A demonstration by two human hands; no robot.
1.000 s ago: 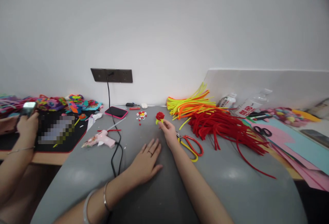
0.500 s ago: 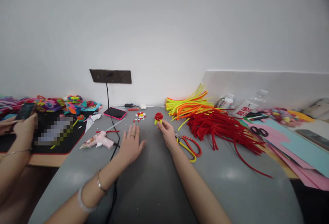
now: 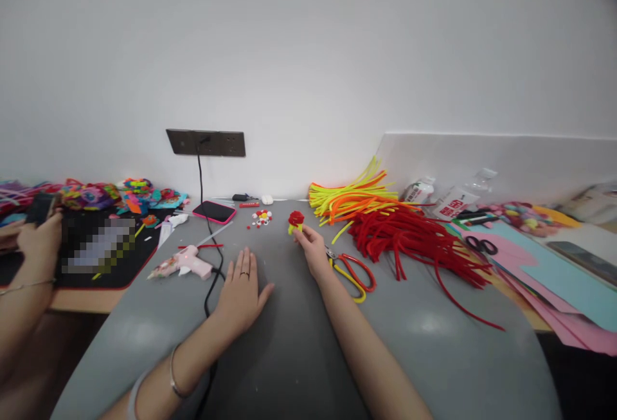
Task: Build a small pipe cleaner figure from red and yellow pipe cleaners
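- Pinched between my right hand point(image 3: 312, 251) fingertips, a small red-and-yellow pipe-cleaner flower point(image 3: 295, 220) stands just above the grey table point(image 3: 434, 330).
- My left hand point(image 3: 241, 288) lies flat and empty, near the pink glue gun point(image 3: 186, 262).
- Scissors point(image 3: 354, 272) lie just beside my right wrist.
- Red pipe cleaners point(image 3: 414, 240) remain piled; the bloom looks wound, its finishing seemingly ahead.

One head-worn camera is looking forward and slightly down across the grey table point(image 3: 434, 343), facing the white wall point(image 3: 308, 53) at the far side, sitting close over the near edge
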